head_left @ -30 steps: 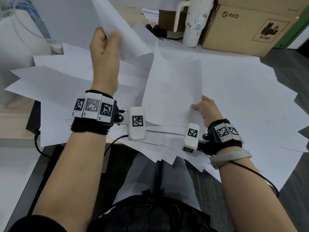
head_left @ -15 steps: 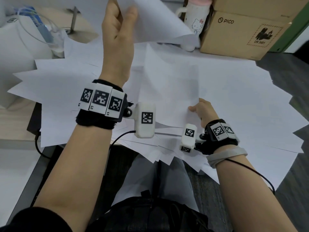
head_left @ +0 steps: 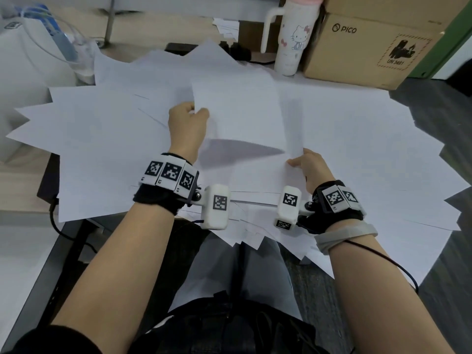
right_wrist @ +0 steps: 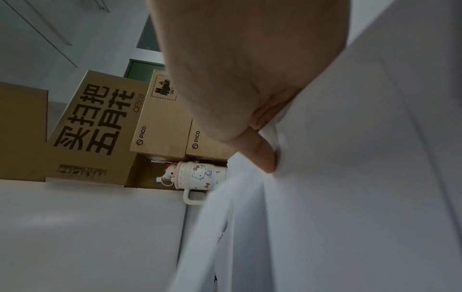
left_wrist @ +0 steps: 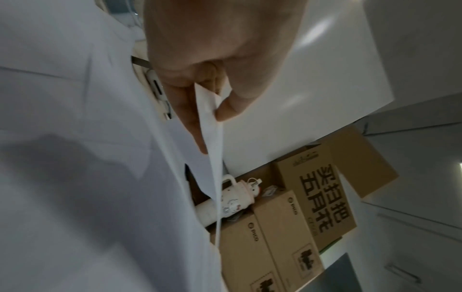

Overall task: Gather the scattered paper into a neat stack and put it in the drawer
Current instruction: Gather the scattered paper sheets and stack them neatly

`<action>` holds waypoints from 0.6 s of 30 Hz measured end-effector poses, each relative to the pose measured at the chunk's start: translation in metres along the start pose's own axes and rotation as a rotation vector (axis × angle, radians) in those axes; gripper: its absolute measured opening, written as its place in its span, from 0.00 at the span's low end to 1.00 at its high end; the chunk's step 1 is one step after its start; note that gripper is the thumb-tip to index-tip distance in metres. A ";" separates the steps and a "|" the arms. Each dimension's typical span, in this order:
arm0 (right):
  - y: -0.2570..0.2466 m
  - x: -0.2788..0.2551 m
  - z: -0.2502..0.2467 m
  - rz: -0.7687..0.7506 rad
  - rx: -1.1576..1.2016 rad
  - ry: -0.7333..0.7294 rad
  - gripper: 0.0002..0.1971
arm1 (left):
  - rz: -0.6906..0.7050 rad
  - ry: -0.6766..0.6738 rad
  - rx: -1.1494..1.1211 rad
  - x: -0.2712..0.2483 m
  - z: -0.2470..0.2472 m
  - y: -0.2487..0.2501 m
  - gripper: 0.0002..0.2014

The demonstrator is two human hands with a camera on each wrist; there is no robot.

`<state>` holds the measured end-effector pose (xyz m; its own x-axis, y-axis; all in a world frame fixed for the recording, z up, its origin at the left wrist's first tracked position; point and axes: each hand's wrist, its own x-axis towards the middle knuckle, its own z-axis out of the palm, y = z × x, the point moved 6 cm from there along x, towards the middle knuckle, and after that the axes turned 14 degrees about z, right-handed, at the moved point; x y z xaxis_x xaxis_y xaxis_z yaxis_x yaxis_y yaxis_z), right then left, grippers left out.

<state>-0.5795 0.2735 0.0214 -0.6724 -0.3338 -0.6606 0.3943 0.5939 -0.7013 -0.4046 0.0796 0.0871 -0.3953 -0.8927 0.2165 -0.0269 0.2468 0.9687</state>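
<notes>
Many white sheets [head_left: 357, 139] lie fanned out over the desk. My left hand [head_left: 190, 116] pinches the left edge of one sheet [head_left: 240, 111] and holds it just above the middle of the pile, where it casts a shadow; the left wrist view shows thumb and fingers [left_wrist: 226, 110] clamped on that sheet [left_wrist: 312, 79]. My right hand [head_left: 304, 164] grips the right edge of a small gathered stack [head_left: 255, 177] under it, thumb [right_wrist: 262, 156] on top of the paper [right_wrist: 350, 177]. No drawer is in view.
A white Hello Kitty tumbler [head_left: 293, 39] and brown PICO cardboard boxes [head_left: 367, 47] stand at the desk's far edge. A white machine with a blue part [head_left: 33, 60] sits at the far left. Sheets overhang the near edge above my lap.
My left hand, which was lifted high toward the back with a sheet, has come down and toward me, bringing the sheet over the stack. The right hand has stayed on the stack's edge.
</notes>
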 end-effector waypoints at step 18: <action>0.000 0.004 0.003 -0.093 0.067 -0.008 0.11 | -0.253 -0.351 0.223 -0.035 0.003 -0.055 0.16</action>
<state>-0.5809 0.2697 0.0180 -0.7033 -0.3908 -0.5938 0.3716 0.5101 -0.7757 -0.3916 0.0986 0.0260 -0.6358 -0.7634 -0.1136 -0.3429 0.1475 0.9277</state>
